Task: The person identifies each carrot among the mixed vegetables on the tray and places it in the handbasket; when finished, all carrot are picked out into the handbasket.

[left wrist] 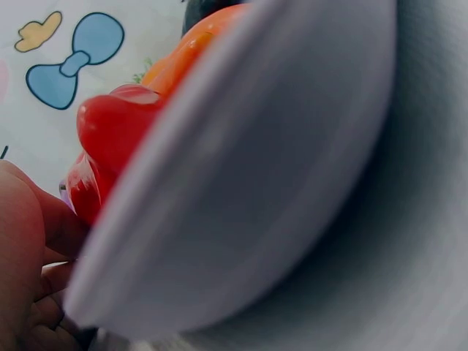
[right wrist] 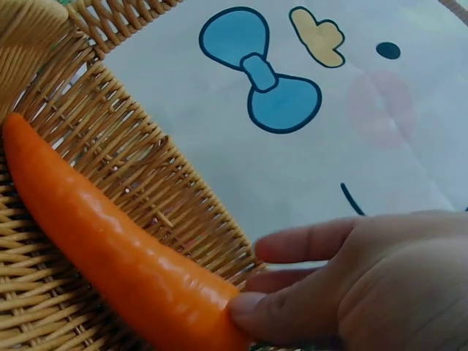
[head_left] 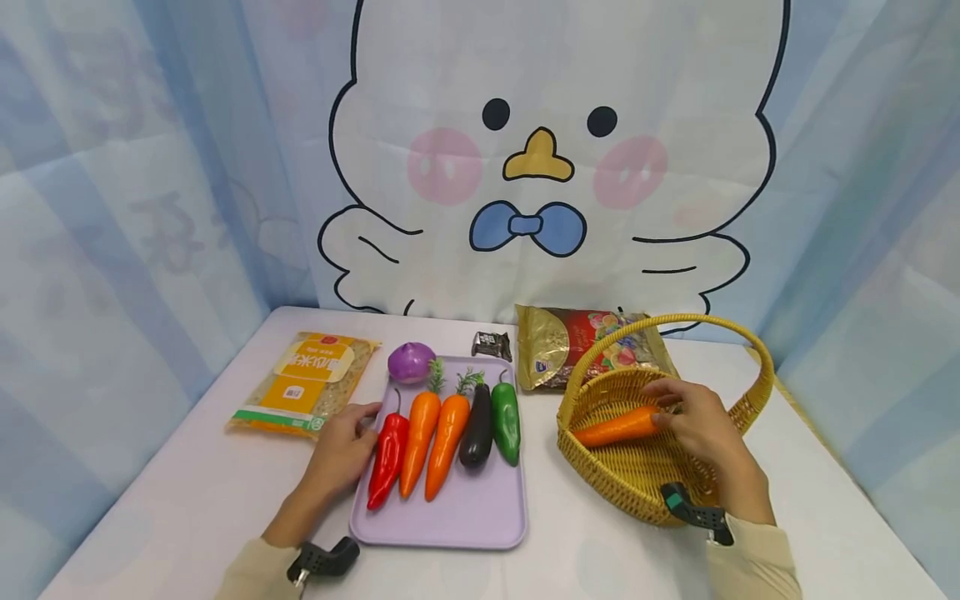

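Note:
In the head view a lilac tray point(head_left: 442, 525) bears a red chili pepper point(head_left: 388, 458), two carrots point(head_left: 420, 442) with green tops, an eggplant point(head_left: 477, 427) and a green chili pepper point(head_left: 506, 423). My left hand point(head_left: 341, 450) grips the tray's left rim beside the red pepper. On the right, my right hand point(head_left: 697, 421) reaches into a wicker basket point(head_left: 630, 496) and pinches another carrot point(head_left: 618, 427) by its thick end. Seen from the right wrist, the thumb presses that carrot point(right wrist: 124, 241), whose tip points away along the woven wall.
A purple onion point(head_left: 411, 362) touches the tray's far left corner. Left of it lies a yellow bag of grain point(head_left: 307, 383). A small dark packet point(head_left: 492, 345) and a gold-red candy bag point(head_left: 585, 346) lie at the back. The basket's tall handle point(head_left: 675, 320) arches over my right hand.

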`<state>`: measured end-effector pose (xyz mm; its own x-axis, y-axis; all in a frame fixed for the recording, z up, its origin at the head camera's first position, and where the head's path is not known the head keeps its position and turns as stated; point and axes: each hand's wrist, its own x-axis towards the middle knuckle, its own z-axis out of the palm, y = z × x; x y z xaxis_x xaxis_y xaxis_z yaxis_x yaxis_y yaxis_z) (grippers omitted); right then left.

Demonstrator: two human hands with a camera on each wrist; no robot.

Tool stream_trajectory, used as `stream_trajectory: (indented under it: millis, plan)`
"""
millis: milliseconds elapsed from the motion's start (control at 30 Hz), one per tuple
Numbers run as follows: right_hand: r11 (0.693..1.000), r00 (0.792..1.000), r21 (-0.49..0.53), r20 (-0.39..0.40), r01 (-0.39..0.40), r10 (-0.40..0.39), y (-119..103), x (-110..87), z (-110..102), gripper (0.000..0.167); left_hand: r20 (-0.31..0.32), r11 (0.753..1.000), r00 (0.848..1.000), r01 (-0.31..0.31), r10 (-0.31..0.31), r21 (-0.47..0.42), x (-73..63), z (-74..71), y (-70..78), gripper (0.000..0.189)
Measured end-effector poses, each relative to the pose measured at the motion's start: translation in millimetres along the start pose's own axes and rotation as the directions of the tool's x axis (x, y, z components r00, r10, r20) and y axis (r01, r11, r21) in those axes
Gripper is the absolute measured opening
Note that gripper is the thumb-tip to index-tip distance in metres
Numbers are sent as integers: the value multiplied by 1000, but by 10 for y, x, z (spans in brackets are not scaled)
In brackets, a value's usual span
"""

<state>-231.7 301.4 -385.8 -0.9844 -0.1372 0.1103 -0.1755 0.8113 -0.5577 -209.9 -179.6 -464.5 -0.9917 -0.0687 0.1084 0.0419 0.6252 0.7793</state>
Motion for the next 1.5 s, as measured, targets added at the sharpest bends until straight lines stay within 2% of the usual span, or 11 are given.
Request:
stream_trajectory:
  millis: [433, 700, 967, 1233, 1500]
  plan:
    - [993, 993, -31, 8, -115, 115, 127, 81, 68, 43, 4, 1000, 1000, 9, -9, -2, 12, 1, -11, 45]
    - [990, 992, -63, -3, -124, 124, 125, 80, 105, 47, 10, 1000, 1000, 12, -12, 5, 14, 0, -21, 44]
    - [987, 988, -41, -35, -155, 153, 114, 101, 112, 50, 1, 1000, 1000, -3, 3, 6, 24, 9, -33, 44]
    - [992, 987, 26, -100, -126, 128, 37, 56, 36, 52, 2, 1000, 1000, -4, 4, 8, 21, 8, -26, 44]
    - [996, 987, 53, -139, -78, 85, -167, -22, -73, 50, 2, 1000, 1000, -7, 7, 4, 19, 5, -19, 45]
